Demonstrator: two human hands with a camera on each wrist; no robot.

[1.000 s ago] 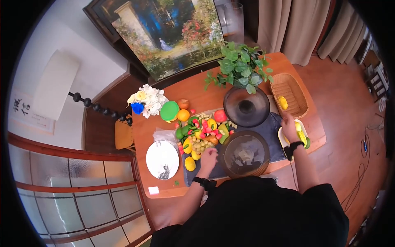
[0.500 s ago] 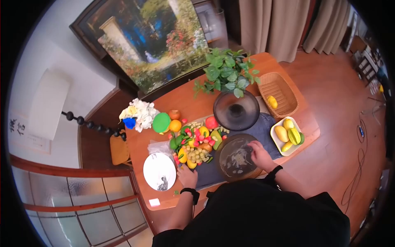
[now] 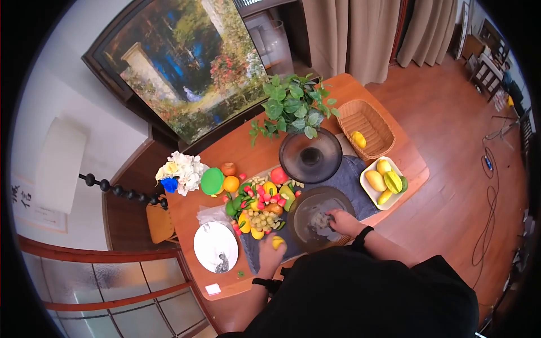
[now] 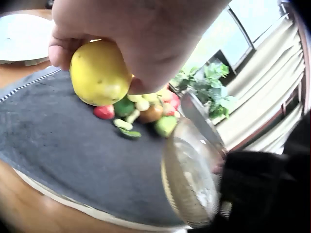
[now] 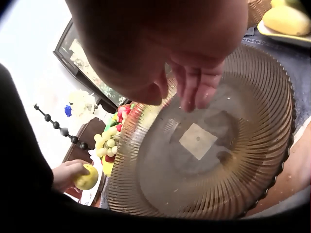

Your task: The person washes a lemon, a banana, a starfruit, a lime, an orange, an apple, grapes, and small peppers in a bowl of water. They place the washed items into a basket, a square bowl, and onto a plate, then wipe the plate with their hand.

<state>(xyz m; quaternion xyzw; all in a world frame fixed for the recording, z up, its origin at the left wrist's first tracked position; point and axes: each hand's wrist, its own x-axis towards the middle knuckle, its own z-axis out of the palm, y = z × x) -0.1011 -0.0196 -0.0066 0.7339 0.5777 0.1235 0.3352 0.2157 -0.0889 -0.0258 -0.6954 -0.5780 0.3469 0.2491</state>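
My left hand [image 3: 270, 256] holds a lemon [image 4: 97, 73] in its curled fingers, above the grey cloth [image 4: 77, 141] in front of the fruit pile. That pile [image 3: 262, 205] has grapes, peppers, small red fruits and several yellow ones. Over a brown-tinted ribbed glass bowl [image 5: 121, 189] hangs my right hand [image 3: 345, 222], its fingers loosely bent downward with nothing seen between them. The bowl appears to hold water, with a disturbed, glinting surface at the fingertips in the head view. A pale square [image 5: 198, 141] shows through the bowl's bottom.
A dark glass dish [image 3: 290, 166] stands behind the bowl, near a leafy plant [image 3: 296, 104]. On the right are a wicker basket [image 3: 383, 121] and a pale tray [image 3: 369, 194] of fruit. A white plate [image 3: 211, 245] lies left, below a green lid [image 3: 212, 181] and flowers [image 3: 186, 172].
My right hand has come from the tray at the right to over the bowl. My left hand has gone to the pile's front edge and picked up the lemon. The head view has shifted.
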